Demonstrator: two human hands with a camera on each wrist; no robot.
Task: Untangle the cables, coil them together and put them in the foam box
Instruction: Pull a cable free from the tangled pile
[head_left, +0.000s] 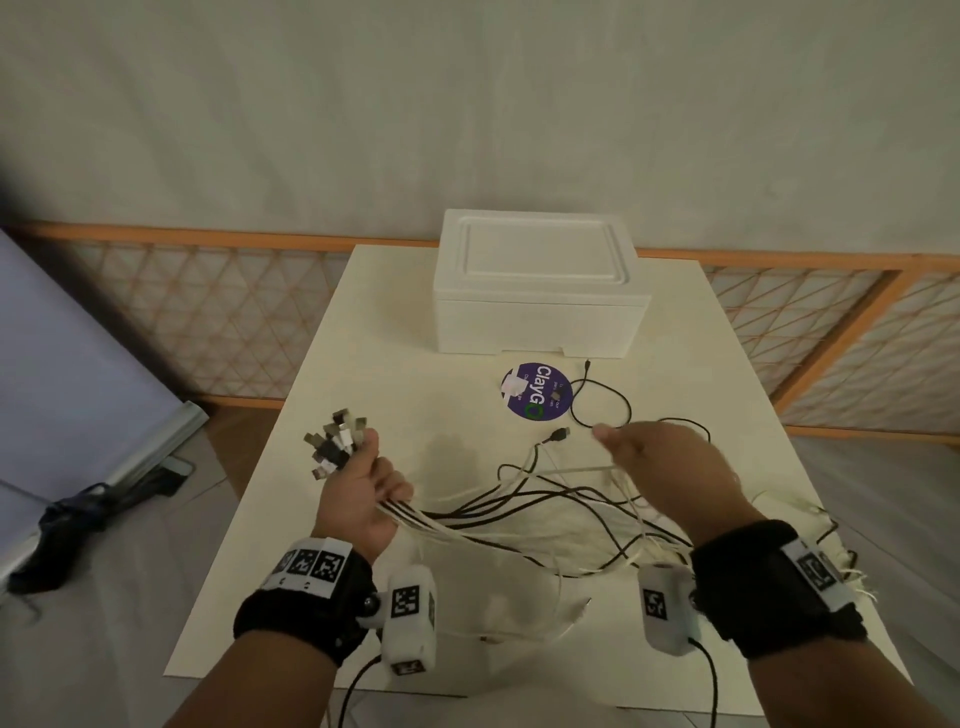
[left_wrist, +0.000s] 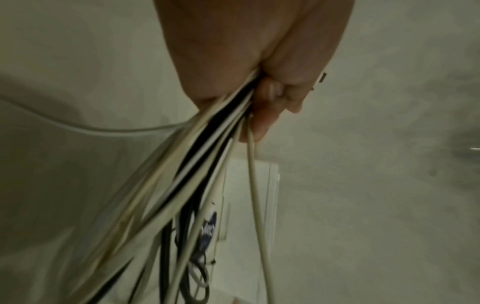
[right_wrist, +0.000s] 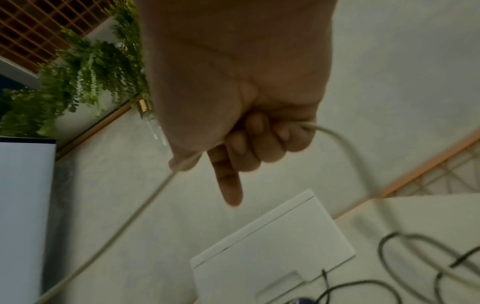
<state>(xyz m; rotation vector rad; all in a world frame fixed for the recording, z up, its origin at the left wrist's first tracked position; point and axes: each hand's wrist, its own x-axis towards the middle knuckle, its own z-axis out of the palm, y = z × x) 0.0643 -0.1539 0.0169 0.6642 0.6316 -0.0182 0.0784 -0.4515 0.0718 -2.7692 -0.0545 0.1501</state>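
Cables (head_left: 524, 512): light, limp, snag-prone; best gripped near the plugs. Left hand (head_left: 358, 499) clenches the gathered plug ends; right hand (head_left: 670, 467) grasps one white cable (right_wrist: 335, 133).

A bunch of white and black cables (head_left: 519, 514) sprawls across the white table, still tangled near the front right edge. Their plug ends (head_left: 335, 441) are gathered in a fanned cluster held up off the table at the left, and the cords (left_wrist: 182, 185) trail down from there. One thin black cable (head_left: 602, 400) loops loose just in front of the foam box (head_left: 537, 286). The box is white, rectangular, lid on, at the table's far edge.
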